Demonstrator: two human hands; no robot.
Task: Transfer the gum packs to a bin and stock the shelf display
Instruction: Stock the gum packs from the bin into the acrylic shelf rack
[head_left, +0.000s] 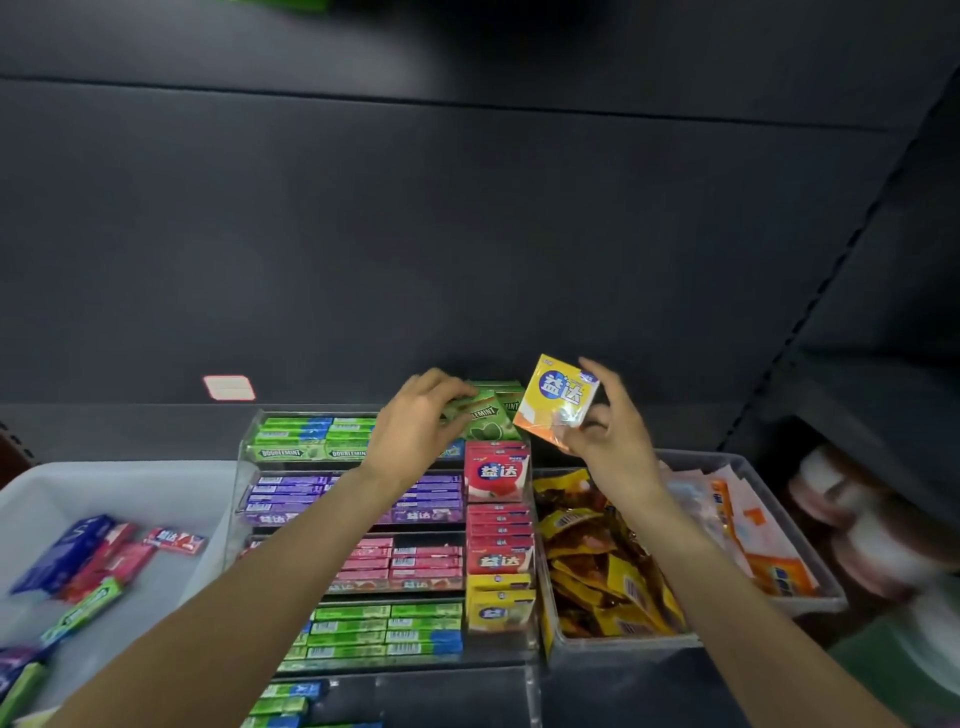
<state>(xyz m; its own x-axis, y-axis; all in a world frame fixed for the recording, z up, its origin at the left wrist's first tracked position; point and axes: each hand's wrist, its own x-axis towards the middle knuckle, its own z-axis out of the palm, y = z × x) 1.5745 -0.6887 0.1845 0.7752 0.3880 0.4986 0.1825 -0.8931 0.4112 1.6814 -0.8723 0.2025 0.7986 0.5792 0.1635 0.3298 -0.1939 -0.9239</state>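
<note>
The right hand (610, 431) holds a yellow gum pack (558, 400) in the air above the far right corner of the clear tiered display (249, 452). The pack is tilted, its printed face toward the camera, its long axis running from lower left up to upper right. Fingers curl round its right edge and the thumb sits under its lower corner, so the grip is clamped on the pack. The right forearm reaches in from the lower right, wrist bent back.

The left hand (415, 423) rests palm down at the far edge of the display, its fingers curled over a green Doublemint pack (483, 418) on the top tier. That pack lies tilted, its long axis running left to right. The left forearm crosses the display from the lower left.

The tiers below hold rows of green, purple and pink packs lying flat, long axes left to right, with red and yellow packs in the right column. A white bin (130, 483) with loose packs sits left of the display; a grey bin (748, 462) of snack bags sits right.
</note>
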